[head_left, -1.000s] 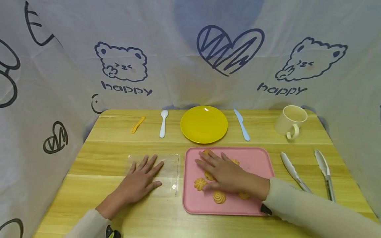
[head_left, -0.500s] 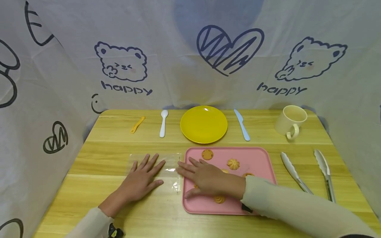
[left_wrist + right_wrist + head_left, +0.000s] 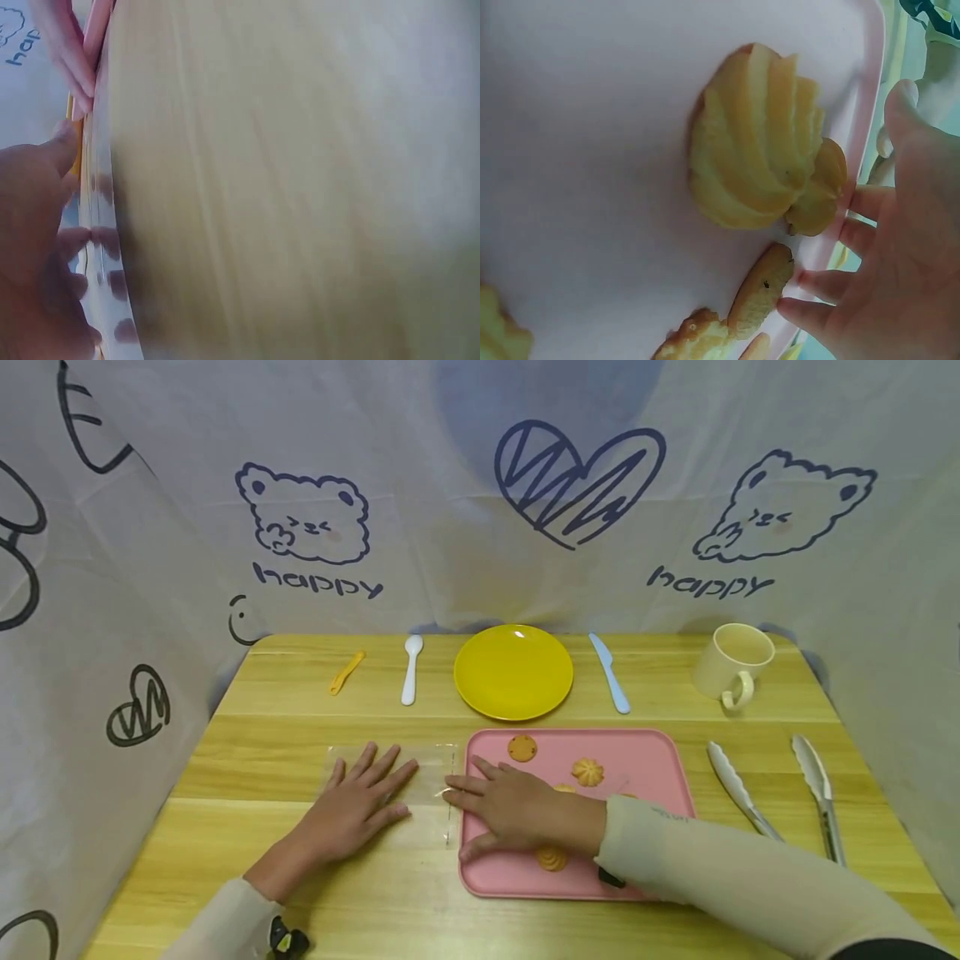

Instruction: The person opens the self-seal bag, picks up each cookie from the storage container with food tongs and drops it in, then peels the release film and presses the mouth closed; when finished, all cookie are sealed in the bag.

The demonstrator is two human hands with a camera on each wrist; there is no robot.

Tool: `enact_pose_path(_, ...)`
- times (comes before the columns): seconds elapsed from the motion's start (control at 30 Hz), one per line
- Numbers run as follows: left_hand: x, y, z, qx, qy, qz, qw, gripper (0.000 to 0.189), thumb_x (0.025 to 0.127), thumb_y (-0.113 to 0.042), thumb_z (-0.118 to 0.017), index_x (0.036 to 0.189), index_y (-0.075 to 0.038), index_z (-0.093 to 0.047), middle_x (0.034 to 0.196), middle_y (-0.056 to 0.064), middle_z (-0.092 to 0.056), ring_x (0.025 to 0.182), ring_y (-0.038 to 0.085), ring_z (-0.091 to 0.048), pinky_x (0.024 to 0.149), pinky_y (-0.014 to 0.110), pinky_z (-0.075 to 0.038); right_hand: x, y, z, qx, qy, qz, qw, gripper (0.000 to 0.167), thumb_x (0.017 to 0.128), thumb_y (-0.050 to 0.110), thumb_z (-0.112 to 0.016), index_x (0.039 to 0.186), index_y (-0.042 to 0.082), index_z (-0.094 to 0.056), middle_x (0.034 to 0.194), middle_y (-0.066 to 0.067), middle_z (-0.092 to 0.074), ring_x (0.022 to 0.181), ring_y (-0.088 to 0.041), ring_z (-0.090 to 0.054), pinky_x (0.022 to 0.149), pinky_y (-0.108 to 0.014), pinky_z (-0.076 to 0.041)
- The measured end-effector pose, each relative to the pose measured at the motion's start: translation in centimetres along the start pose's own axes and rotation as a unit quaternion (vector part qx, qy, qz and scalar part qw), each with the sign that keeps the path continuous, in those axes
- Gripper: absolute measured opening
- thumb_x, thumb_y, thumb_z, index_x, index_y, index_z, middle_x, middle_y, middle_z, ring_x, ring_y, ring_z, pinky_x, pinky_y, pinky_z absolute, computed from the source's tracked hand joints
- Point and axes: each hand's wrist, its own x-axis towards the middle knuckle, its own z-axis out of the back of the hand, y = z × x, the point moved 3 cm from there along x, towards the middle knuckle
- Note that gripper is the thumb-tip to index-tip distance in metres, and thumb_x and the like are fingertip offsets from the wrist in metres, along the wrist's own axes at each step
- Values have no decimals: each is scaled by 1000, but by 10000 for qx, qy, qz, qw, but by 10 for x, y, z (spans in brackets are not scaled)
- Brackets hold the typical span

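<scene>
A clear plastic bag lies flat on the wooden table, left of a pink tray. My left hand rests on the bag, palm down with its fingers spread. Over the tray's left rim stretches my right hand, its straight fingertips right at the bag's right edge. It holds nothing. Several cookies lie on the tray: a round one, a flower-shaped one and a spiral one, among others. A ridged cookie shows large in the right wrist view. My right arm hides some cookies.
Along the back are a small orange strip, a white spoon, a yellow plate, a light blue knife and a cream mug. Metal tongs lie right of the tray. A printed cloth hangs behind.
My right hand has moved left, from over the middle of the tray to its left rim, uncovering cookies at the back. My left hand has stayed on the bag.
</scene>
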Motion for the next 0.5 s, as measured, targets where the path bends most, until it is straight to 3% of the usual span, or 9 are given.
enact_pose_path(0.23, -2, 8, 1, -737, -221, -117, 9970, 58, 104, -39, -61, 157, -20, -47, 169, 9, -27, 157, 39, -18, 121, 73, -13, -1, 1, 3, 121, 37, 14, 9999, 88, 94, 76, -49, 164, 25, -32, 171, 5, -23, 157, -39, -18, 124, -55, -29)
enact_pose_path(0.4, -1, 18, -2, -1778, -378, 83, 9833, 46, 101, -25, -68, 146, -15, -61, 165, 9, -37, 156, 37, -21, 123, 70, -9, -1, 0, 1, 69, 76, -3, 9999, 89, 94, 78, -46, 164, 26, -30, 172, 6, -21, 158, -38, -16, 125, -54, -28)
enact_pose_path(0.5, 1, 22, -4, -2040, -481, 97, 9777, 42, 99, -20, -71, 140, -12, -66, 162, 10, -43, 155, 38, -25, 124, 67, -9, -2, 0, 1, 36, 63, 8, 10000, 90, 94, 79, -46, 165, 26, -29, 172, 6, -20, 157, -38, -16, 124, -54, -29)
